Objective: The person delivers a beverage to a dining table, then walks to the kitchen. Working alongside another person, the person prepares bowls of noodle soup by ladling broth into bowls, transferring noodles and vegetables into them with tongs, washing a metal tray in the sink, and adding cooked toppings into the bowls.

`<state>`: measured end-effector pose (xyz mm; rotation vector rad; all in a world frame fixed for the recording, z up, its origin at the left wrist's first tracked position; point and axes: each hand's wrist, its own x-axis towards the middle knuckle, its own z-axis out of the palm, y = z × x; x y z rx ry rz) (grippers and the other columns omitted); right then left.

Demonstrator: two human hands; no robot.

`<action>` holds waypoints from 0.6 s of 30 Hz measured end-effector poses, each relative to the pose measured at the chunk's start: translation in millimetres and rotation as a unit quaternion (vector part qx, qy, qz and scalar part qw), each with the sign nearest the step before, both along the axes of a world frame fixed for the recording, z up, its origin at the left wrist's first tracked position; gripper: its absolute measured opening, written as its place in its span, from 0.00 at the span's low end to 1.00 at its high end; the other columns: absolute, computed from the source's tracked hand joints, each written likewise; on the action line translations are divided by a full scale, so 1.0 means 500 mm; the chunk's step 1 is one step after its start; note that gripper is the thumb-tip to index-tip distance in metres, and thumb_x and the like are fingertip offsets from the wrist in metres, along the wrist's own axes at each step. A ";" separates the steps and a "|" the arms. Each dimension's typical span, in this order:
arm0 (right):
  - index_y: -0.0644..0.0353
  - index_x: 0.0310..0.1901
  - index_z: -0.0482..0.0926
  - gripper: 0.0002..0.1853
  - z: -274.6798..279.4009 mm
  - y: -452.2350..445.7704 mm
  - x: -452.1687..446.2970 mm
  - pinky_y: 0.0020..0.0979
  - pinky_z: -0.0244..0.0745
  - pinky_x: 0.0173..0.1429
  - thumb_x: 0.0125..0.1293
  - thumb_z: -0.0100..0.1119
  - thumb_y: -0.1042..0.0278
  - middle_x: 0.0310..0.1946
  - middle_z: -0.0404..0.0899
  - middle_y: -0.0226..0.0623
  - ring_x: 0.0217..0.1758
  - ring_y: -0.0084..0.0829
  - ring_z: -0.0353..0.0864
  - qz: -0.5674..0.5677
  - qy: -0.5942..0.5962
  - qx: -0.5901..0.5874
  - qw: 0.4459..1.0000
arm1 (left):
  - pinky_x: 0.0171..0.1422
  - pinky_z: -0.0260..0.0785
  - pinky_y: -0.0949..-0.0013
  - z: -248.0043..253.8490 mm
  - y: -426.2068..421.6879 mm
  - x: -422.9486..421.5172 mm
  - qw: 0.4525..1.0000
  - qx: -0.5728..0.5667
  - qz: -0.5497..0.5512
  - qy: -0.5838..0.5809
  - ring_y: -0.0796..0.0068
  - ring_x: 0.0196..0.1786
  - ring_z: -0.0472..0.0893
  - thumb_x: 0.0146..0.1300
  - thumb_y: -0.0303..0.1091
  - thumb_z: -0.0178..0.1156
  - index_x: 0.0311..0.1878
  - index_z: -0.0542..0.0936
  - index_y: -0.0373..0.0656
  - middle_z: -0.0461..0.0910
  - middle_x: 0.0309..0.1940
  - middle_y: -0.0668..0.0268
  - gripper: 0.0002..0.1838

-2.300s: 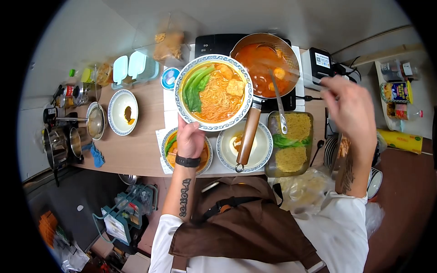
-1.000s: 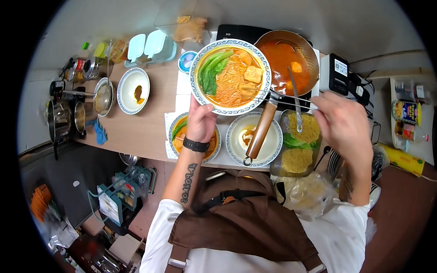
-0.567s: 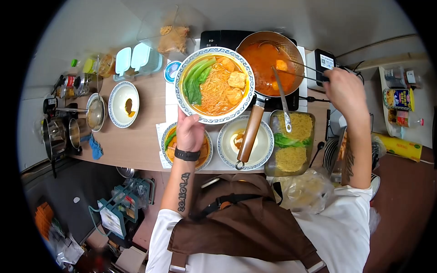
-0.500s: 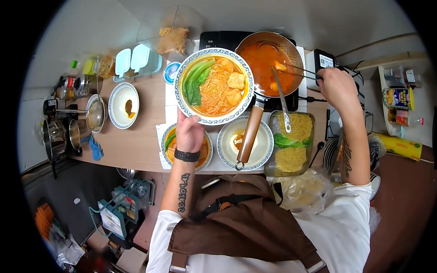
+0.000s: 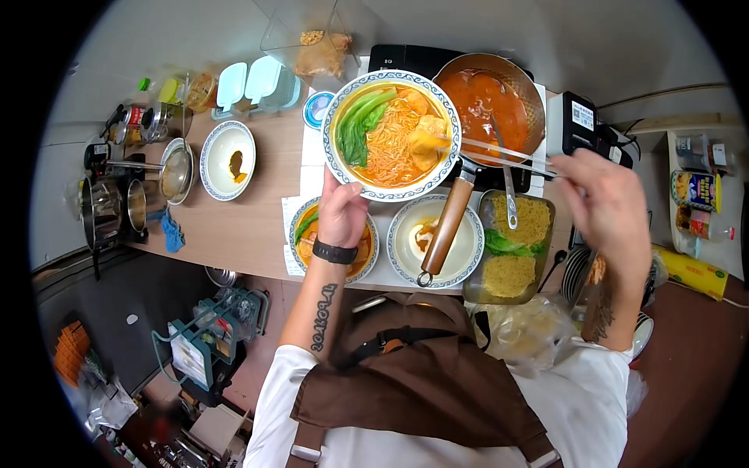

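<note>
My left hand (image 5: 341, 217) grips the lower edge of a blue-and-white patterned bowl (image 5: 390, 193) of noodle soup, holding it above the counter. Noodles (image 5: 388, 148), leafy greens (image 5: 360, 125) and puffy golden pieces lie in its orange broth. My right hand (image 5: 607, 191), blurred by motion, is closed on a pair of chopsticks (image 5: 507, 150). Their tips meet a yellow tofu-like piece (image 5: 428, 140) at the bowl's right side. Just right of the bowl is a saucepan (image 5: 534, 92) of red soup, with a ladle (image 5: 511, 209) leaning in it.
Under the saucepan's wooden handle (image 5: 448, 226) stands a bowl (image 5: 474, 253) with sauce. Another filled bowl (image 5: 374, 253) is partly behind my left wrist. A tray (image 5: 548, 234) holds noodle cakes and greens. Farther left are a seasoned bowl (image 5: 211, 144), a strainer (image 5: 177, 173) and jars.
The chopsticks have moved left from the saucepan to the bowl, bringing a yellow piece onto its right side. My left hand still holds the bowl. The whole view has shifted slightly.
</note>
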<state>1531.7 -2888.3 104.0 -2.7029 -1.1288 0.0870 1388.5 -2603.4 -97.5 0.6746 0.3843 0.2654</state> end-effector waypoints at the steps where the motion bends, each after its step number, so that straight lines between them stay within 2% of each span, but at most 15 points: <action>1: 0.60 0.42 0.83 0.09 -0.006 0.017 -0.007 0.40 0.76 0.40 0.59 0.65 0.72 0.32 0.79 0.39 0.36 0.43 0.82 0.027 0.000 -0.014 1.000 | 0.72 0.67 0.58 0.002 -0.001 0.001 1.000 -0.001 0.000 -0.001 0.64 0.68 0.73 0.59 0.22 0.56 0.78 0.57 0.43 0.70 0.69 0.60 0.41; 3: 0.60 0.43 0.82 0.10 -0.023 0.038 -0.016 0.40 0.76 0.40 0.59 0.65 0.71 0.31 0.77 0.38 0.36 0.42 0.82 0.053 0.000 -0.021 0.998 | 0.72 0.67 0.58 0.004 0.000 0.002 1.000 -0.004 0.000 -0.004 0.64 0.68 0.73 0.59 0.22 0.56 0.78 0.57 0.43 0.70 0.69 0.60 0.41; 6: 0.59 0.42 0.82 0.10 -0.025 0.041 -0.024 0.41 0.76 0.40 0.59 0.65 0.71 0.31 0.77 0.38 0.36 0.42 0.81 0.054 0.019 -0.024 0.998 | 0.78 0.61 0.54 -0.010 0.007 -0.003 1.000 0.013 -0.010 -0.003 0.62 0.72 0.70 0.60 0.26 0.58 0.76 0.60 0.43 0.69 0.71 0.60 0.38; 9: 0.58 0.44 0.82 0.11 -0.001 0.033 -0.021 0.41 0.76 0.41 0.59 0.66 0.70 0.31 0.77 0.38 0.36 0.42 0.81 0.035 0.043 -0.042 0.998 | 0.73 0.67 0.58 -0.006 0.007 -0.004 1.000 -0.008 0.002 -0.002 0.63 0.68 0.73 0.58 0.21 0.56 0.78 0.55 0.43 0.69 0.69 0.60 0.42; 12: 0.58 0.45 0.83 0.11 -0.016 0.042 -0.009 0.41 0.77 0.42 0.59 0.66 0.70 0.33 0.80 0.39 0.37 0.43 0.82 0.057 0.039 -0.065 0.996 | 0.73 0.66 0.57 0.000 0.004 -0.003 1.000 -0.006 0.007 -0.001 0.63 0.69 0.72 0.58 0.22 0.56 0.78 0.55 0.43 0.69 0.70 0.59 0.43; 15: 0.58 0.45 0.85 0.11 -0.008 0.019 0.012 0.40 0.77 0.44 0.60 0.66 0.70 0.35 0.83 0.39 0.37 0.44 0.83 0.023 0.056 -0.006 0.998 | 0.74 0.65 0.56 -0.001 0.009 -0.006 1.000 0.003 0.007 -0.005 0.63 0.69 0.71 0.58 0.23 0.56 0.78 0.55 0.43 0.68 0.70 0.59 0.43; 16: 0.59 0.44 0.85 0.10 0.007 0.013 0.022 0.39 0.78 0.45 0.60 0.65 0.70 0.36 0.84 0.41 0.38 0.43 0.84 -0.038 0.066 -0.016 0.997 | 0.74 0.65 0.56 -0.002 0.010 -0.007 1.000 0.013 0.008 0.003 0.62 0.70 0.71 0.57 0.24 0.57 0.78 0.55 0.44 0.68 0.70 0.59 0.43; 18: 0.60 0.45 0.85 0.11 0.000 -0.010 0.047 0.42 0.79 0.47 0.61 0.64 0.69 0.38 0.85 0.43 0.40 0.45 0.85 -0.086 -0.007 -0.042 0.995 | 0.75 0.65 0.55 0.000 0.010 -0.013 1.000 0.009 0.006 0.006 0.61 0.70 0.70 0.57 0.25 0.57 0.78 0.56 0.44 0.68 0.70 0.59 0.43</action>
